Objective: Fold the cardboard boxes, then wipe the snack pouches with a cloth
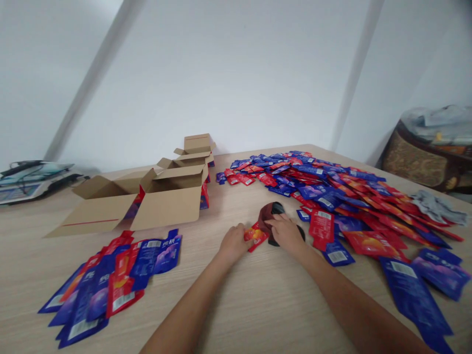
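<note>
So both hands are down on the table (pixel 265 305), close together with one red pouch (pixel 259 236) between them. Left hand (pixel 233 243) has its thumb over the pouch's left side, fingers bent around that edge. Right hand (pixel 285 235) has its fingers down on some brown cloth (pixel 266 216) and a dark object (pixel 279 208) just beside the pouch. From this angle I honestly can't tell whether either hand is really pinching or just pressing, and with both pouch ends covered, its long axis isn't readable either.

What you do get is the layout: the pouch lies to the right of the left hand, which is the nearer one and actually touching it, and the visible bit stretches across toward the cloth and the right hand.

Further out, there's a big messy heap of red and blue pouches (pixel 320 196) right of the right hand, and a smaller fanned-out bunch (pixel 99 285) well over on the left. Past that bunch, open cardboard boxes (pixel 171 204) run back toward the white wall (pixel 236 73), flaps sticking out.
</note>
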Tool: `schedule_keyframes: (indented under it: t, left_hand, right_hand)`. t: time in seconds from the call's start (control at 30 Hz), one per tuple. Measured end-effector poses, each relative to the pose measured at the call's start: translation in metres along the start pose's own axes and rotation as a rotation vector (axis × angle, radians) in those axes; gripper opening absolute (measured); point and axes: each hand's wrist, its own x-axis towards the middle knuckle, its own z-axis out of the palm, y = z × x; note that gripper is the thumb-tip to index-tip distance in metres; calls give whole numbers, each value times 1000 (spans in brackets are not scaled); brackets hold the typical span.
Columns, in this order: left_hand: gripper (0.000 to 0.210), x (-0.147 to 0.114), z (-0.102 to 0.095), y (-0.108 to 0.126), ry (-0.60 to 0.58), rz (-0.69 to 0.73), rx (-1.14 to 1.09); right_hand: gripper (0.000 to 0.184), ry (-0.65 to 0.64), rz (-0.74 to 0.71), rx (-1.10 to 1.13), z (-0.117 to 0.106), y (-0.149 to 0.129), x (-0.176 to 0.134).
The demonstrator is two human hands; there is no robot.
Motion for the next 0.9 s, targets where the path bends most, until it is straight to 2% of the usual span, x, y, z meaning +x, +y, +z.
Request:
schedule_keyframes:
  t: [0.07, 0.13, 0.23, 0.33, 0.4, 0.5, 0.6, 0.73, 0.9]
  left_hand:
    - [39, -2, -1, 3, -9, -36, 14]
    - [40, -4, -2, 7, -5, -73, 32]
    - [38, -5, -4, 12, 9, -94, 52]
    - [35, -5, -5, 13, -1, -88, 66]
    - [35, -6, -5, 13, -3, -93, 74]
    - [40, -6, -3, 12, 7, -114, 92]
    - [40, -6, 0, 11, 34, -104, 93]
    - [27, -4, 4, 7, 33, -40, 31]
    - [29, 1, 7, 1, 37, -54, -78]
  right_hand:
    - [39, 30, 65, -42, -2, 12, 2]
    - [41, 78, 67, -39, -5, 13, 0]
    - [45, 103, -51, 43, -6, -4, -9]
    - [40, 35, -181, 92, -5, -18, -12]
    - [38, 7, -133, 64, -5, -17, -9]
    - [36, 11, 20, -27, -6, -2, -2]
    - [40, 64, 60, -62, -6, 8, -1]
    - [50, 106, -13, -20, -2, -2, -4]
    - [41, 14, -183, 131, 0, -26, -10]
